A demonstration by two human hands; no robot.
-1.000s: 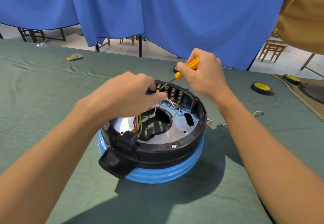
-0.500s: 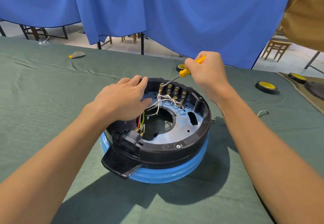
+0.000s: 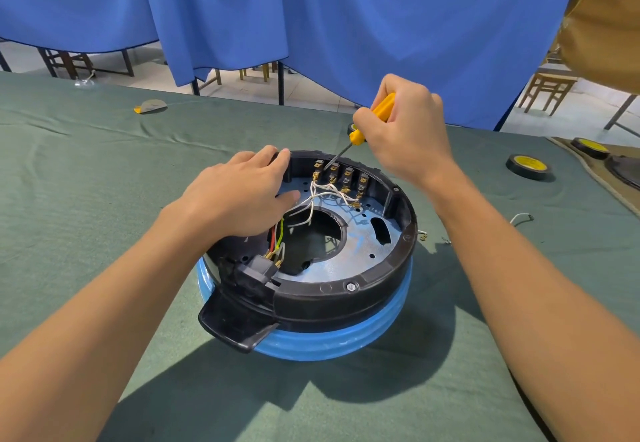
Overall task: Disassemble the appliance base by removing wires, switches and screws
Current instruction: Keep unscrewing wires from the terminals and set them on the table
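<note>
The round appliance base [image 3: 346, 299], black rim over a blue body, lies upside down on the green table cloth. A row of brass switch terminals [image 3: 341, 178] lines its far inner wall, with white wires [image 3: 322, 199] running from them; red and yellow-green wires [image 3: 277, 234] lead to a black plug block at the near left. My left hand [image 3: 242, 196] rests flat on the base's left rim, fingers straight. My right hand [image 3: 405, 133] grips a yellow-handled screwdriver [image 3: 372, 118], its tip at the leftmost terminals. A hex screw [image 3: 350, 287] sits in the near rim.
Two rolls of black tape with yellow cores [image 3: 528, 164] [image 3: 588, 146] lie at the right. A loose white wire piece [image 3: 519, 218] and small metal bits [image 3: 422, 234] lie right of the base. A grey-yellow scrap [image 3: 150, 106] is far left. Blue curtains hang behind the table.
My left hand let go of the wires near the terminals and settled flat on the left rim. My right hand tilted the screwdriver more upright, its tip staying at the terminals.
</note>
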